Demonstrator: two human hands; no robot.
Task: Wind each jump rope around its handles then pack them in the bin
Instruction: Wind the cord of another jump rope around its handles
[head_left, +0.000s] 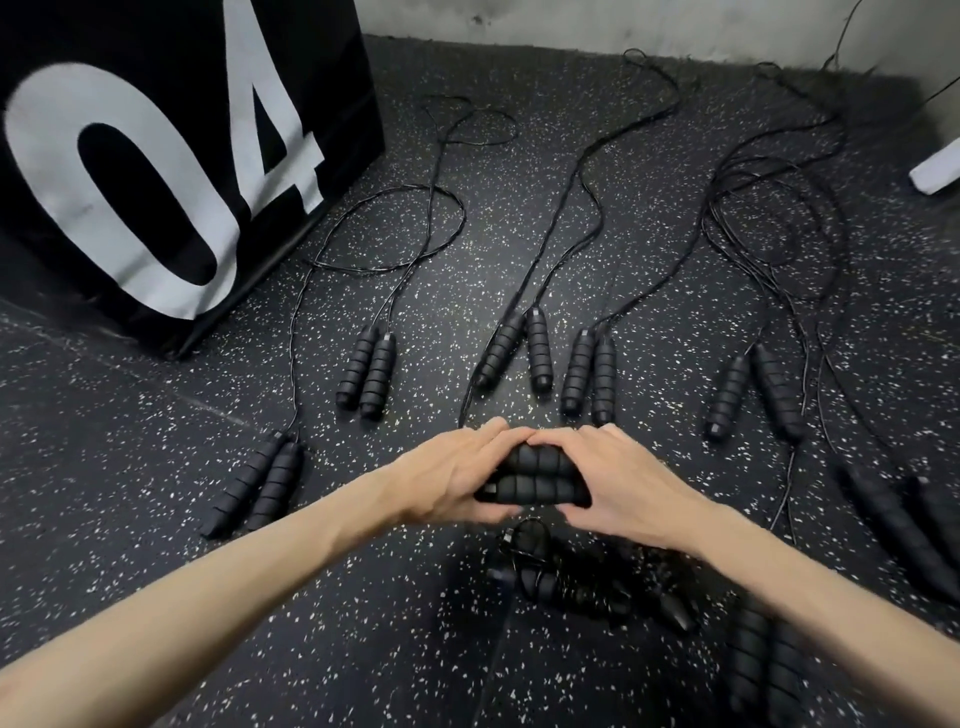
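Note:
Both of my hands grip one pair of black ribbed jump rope handles (535, 480), held side by side and lying crosswise in the middle of the view. My left hand (457, 475) wraps their left end and my right hand (618, 483) wraps their right end. Several more handle pairs lie on the speckled floor: one at the left (257, 486), one farther back (366, 371), others at centre (511, 351) (589, 374) and right (753, 392). Their thin black cords trail away toward the wall. A wound bundle (566, 577) lies just below my hands.
A large black box marked "04" (171, 156) stands at the back left. More handles lie at the right edge (904, 530) and lower right (763, 665). A white object (935, 174) pokes in at the far right. A pale wall closes the back.

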